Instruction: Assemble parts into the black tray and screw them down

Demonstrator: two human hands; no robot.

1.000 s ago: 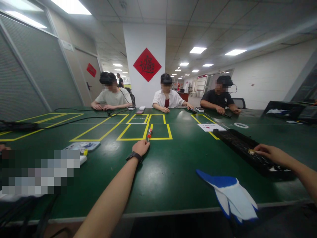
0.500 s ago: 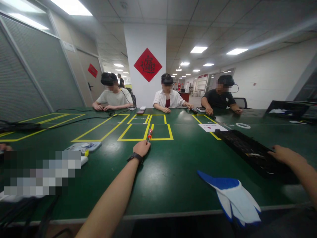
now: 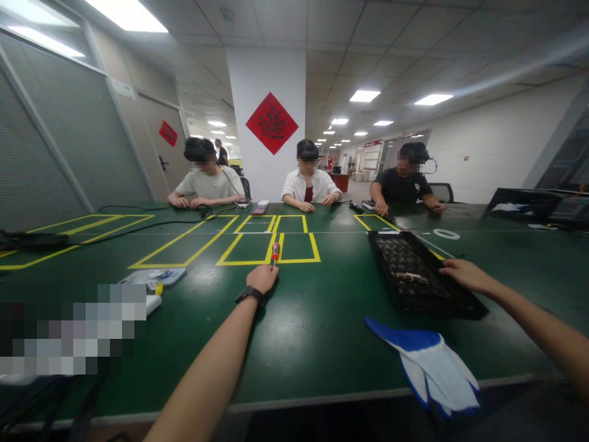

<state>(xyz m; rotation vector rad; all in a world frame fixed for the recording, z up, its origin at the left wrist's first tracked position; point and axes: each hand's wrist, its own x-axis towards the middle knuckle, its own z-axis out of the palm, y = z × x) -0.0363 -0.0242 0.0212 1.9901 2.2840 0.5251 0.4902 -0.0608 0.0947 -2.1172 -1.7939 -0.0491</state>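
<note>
My left hand (image 3: 262, 279) rests over the green table, fingers closed on the metal shaft of a screwdriver (image 3: 275, 252). Its red handle points away from me, toward the yellow tape lines. At the right, my right hand (image 3: 464, 274) grips the right edge of a shallow black tray (image 3: 442, 307), fingers over the rim. The tray sits at an angle on the table and appears slightly tilted. Inside it are a dark gridded surface and a small brass-coloured metal piece (image 3: 411, 278).
A blue and white glove (image 3: 437, 362) hangs over the near table edge. A white tape ring (image 3: 446, 234) lies beyond the tray. At left are a flat packet (image 3: 168, 276) and black cables (image 3: 34, 239). Three people sit across the green table (image 3: 313, 331).
My right hand has pulled the black tray leftward and turned it, so it now covers most of the white paper sheet. My left hand with the screwdriver has barely moved.
</note>
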